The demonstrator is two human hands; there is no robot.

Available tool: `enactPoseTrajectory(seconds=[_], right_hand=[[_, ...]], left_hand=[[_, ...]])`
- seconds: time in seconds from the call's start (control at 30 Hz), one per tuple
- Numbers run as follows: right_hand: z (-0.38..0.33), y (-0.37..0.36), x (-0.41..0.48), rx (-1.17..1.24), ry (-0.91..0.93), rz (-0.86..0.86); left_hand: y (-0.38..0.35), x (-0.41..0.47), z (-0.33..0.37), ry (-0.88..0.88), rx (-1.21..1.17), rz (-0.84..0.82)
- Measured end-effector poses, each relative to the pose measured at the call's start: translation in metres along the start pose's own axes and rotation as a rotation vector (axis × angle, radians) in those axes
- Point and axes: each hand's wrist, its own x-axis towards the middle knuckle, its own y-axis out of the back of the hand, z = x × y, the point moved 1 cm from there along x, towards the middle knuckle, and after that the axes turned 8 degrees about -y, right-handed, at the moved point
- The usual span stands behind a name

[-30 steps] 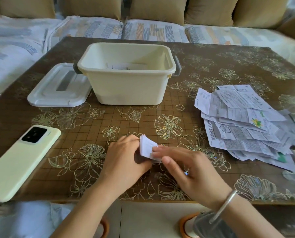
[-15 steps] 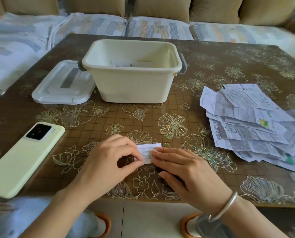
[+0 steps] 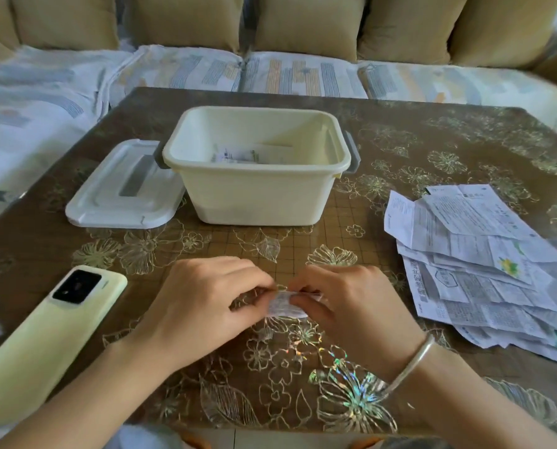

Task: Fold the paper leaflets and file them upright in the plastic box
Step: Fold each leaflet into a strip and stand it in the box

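A small folded white leaflet [image 3: 283,306] lies low over the table's near middle, mostly covered by fingers. My left hand [image 3: 202,303] pinches its left end and my right hand [image 3: 351,306] pinches its right end. Behind them stands the cream plastic box [image 3: 257,192], open, with a few folded leaflets [image 3: 248,155] inside. A loose pile of unfolded leaflets [image 3: 484,260] spreads across the table's right side.
The box's white lid [image 3: 124,189] lies flat to the left of the box. A pale green phone [image 3: 43,338] rests face down at the near left. A sofa with beige cushions [image 3: 303,24] runs behind the brown flower-patterned table [image 3: 303,367].
The leaflet was raised with one flap up, then pressed flat on the table. Now both hands have closed in on its ends and it looks narrower.
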Motion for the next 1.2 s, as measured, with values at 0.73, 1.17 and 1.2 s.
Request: enactPoseTrajectory(seconds=[0.73,1.17,1.2], right_hand=[[0.018,-0.022,0.279,-0.395,-0.312,-0.171],[0.018,-0.046,0.282,-0.463,-0.196,-0.279],[0.018,-0.047,0.282,-0.451,-0.184,-0.291]], left_hand=[[0.067,0.141,-0.154,0.335,0.430,-0.370],[0.032,0.162,-0.174,0.543,0.401,-1.183],[0.032,0.162,-0.174,0.551,0.391,-1.162]])
